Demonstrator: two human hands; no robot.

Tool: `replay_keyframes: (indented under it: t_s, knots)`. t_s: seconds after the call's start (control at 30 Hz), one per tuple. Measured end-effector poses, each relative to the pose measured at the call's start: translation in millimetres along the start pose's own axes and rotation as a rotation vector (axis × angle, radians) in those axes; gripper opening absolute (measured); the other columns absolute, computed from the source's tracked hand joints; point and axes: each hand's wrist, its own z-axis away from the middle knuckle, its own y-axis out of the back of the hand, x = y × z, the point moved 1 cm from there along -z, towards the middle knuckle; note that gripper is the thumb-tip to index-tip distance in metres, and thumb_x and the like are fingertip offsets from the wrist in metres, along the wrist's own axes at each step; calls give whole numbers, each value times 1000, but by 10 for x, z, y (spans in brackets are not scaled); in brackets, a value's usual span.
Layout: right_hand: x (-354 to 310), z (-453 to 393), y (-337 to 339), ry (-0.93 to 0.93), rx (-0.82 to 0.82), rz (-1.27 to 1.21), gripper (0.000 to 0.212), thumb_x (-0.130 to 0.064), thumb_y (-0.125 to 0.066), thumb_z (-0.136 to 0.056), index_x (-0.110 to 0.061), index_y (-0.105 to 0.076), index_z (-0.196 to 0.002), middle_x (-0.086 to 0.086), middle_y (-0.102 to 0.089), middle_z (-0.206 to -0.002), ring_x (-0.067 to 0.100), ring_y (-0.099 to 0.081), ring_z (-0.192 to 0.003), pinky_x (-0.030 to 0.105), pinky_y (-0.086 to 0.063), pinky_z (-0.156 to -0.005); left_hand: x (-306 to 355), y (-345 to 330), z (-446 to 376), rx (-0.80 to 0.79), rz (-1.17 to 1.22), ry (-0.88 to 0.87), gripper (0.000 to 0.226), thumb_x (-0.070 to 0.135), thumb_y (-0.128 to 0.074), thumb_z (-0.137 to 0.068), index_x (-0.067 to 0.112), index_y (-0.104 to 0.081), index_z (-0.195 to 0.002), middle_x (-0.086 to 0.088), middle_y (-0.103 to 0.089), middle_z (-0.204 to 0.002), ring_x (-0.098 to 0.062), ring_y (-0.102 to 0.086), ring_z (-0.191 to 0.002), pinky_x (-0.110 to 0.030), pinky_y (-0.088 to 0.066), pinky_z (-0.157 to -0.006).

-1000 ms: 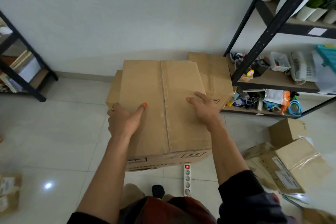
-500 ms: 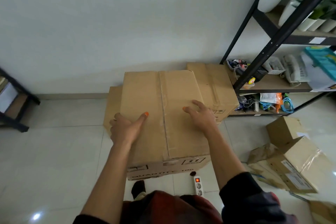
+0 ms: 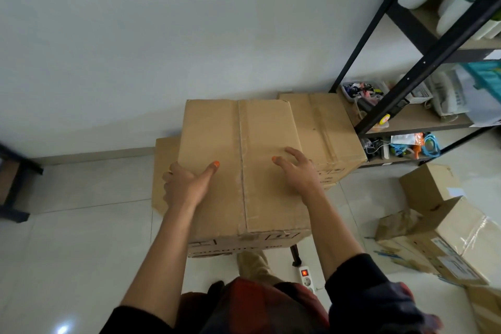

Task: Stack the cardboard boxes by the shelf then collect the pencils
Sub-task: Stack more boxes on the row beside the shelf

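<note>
A large cardboard box (image 3: pixel 244 144) lies on top of a lower box (image 3: pixel 164 171) whose left part sticks out beneath it. My left hand (image 3: pixel 187 184) grips the top box's left edge, thumb on the lid and fingers curled over the side. On the lid's right half my right hand (image 3: pixel 298 171) rests with its fingers spread. A second tall box (image 3: pixel 328 127) stands right beside it, against the black shelf (image 3: pixel 423 62). Thin blue sticks (image 3: pixel 385 253), maybe pencils, lie on the floor at the right.
Several loose cardboard boxes (image 3: pixel 458 238) sit on the tiled floor at the right, one small box (image 3: pixel 428 187) behind them. A white power strip (image 3: pixel 306 276) lies by my feet. Another black rack (image 3: pixel 13 187) stands at the left edge. The wall runs close behind the boxes.
Both hands stay on the top box, which has not shifted on the lower one. My view has swung right, so the left rack slid toward the frame edge.
</note>
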Motion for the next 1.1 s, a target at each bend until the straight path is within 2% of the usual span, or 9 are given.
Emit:
replay_keyframes:
  t_s: [0.07,0.17,0.3,0.4,0.53,0.77,0.9,1.0,1.1]
  knots:
    - [-54,-215,-9,-6,-12,6,75,-69,-58,-64,-47,-49,-135,12,-44,-141,38,-39,-132,53,-33,-111,101,-77,-177,5,-14,14,111,73,-68,-71,7,-23,-148,-20,-32,-147,-40,-41,-131,-52,-39,-105]
    - [-104,-559,-37,-17,-31,20,66,-64,-61,-73,-46,-49,-135,13,-45,-138,37,-43,-130,51,-34,-110,235,-198,-439,-21,-16,39,109,72,-68,-72,7,-24,-148,-20,-32,-146,-41,-42,-129,-52,-40,-105]
    - [-242,-1013,-70,-17,-81,-15,66,-64,-61,-71,-44,-51,-134,11,-47,-137,34,-40,-133,49,-34,-111,420,-337,-771,-37,30,64,119,83,-63,-60,8,-30,-146,-17,-40,-144,-39,-49,-125,-52,-45,-102]
    - [-302,-1349,-61,-9,-107,-17,58,-53,-64,-82,-41,-50,-136,10,-44,-137,33,-41,-132,47,-35,-112,585,-460,-983,-41,50,93,116,80,-66,-63,9,-28,-147,-16,-38,-144,-37,-48,-125,-50,-45,-102]
    - [-353,-1687,-49,-12,-133,13,59,-47,-63,-87,-39,-45,-142,8,-34,-140,33,-44,-127,41,-38,-109,751,-621,-1248,-27,95,111,131,94,-55,-45,13,-32,-145,-12,-47,-141,-35,-52,-122,-51,-47,-99]
    - [-326,-2215,-110,-32,-194,32,63,-44,-67,-87,-32,-45,-144,7,-27,-140,31,-44,-126,39,-37,-111,980,-912,-1653,-52,59,117,107,73,-65,-73,10,-25,-151,-18,-31,-150,-38,-40,-133,-50,-38,-108]
    - [-241,-2514,-175,-101,-230,-2,62,-42,-68,-87,-24,-49,-143,6,-32,-139,29,-43,-130,39,-36,-112,971,-1065,-1928,-102,103,141,106,76,-64,-71,10,-32,-148,-17,-36,-147,-36,-39,-133,-49,-38,-107]
    - [-179,-2677,-208,-112,-254,49,64,-47,-65,-87,-29,-45,-145,5,-32,-146,31,-34,-137,46,-31,-115,937,-1178,-2059,-140,139,162,103,76,-66,-67,9,-40,-142,-13,-46,-139,-33,-48,-125,-47,-44,-102]
    - [-143,-2808,-226,-119,-264,159,64,-55,-60,-86,-39,-42,-145,-2,-30,-152,33,-22,-140,54,-19,-116,949,-1288,-2126,-154,240,145,58,45,-76,-81,11,-50,-120,-6,-60,-116,-26,-61,-109,-35,-50,-91]
